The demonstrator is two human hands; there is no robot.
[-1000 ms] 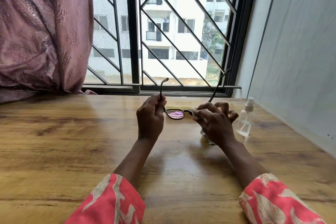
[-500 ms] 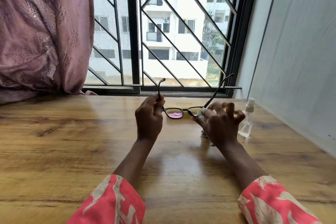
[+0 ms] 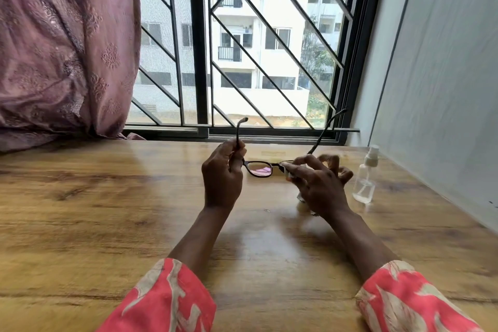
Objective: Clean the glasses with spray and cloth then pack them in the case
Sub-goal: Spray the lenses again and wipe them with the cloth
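Note:
Dark-framed glasses (image 3: 260, 169) are held above the wooden table (image 3: 107, 210), both temples open and pointing toward the window. My left hand (image 3: 222, 178) grips the left temple near its hinge. My right hand (image 3: 319, 186) pinches a pale cloth (image 3: 289, 174) around the right lens, which is hidden under the fingers. The left lens shows a pink reflection. A small clear spray bottle (image 3: 365, 179) with a white pump top stands upright just right of my right hand. No case is in view.
A window with black diagonal bars (image 3: 242, 48) runs along the table's far edge. A mauve curtain (image 3: 62, 43) hangs at the far left. A grey wall (image 3: 436, 75) borders the table on the right, close to the bottle.
My right hand's fingers have shifted along the right lens with the cloth, opening out and then closing in again. The glasses stay held in about the same place.

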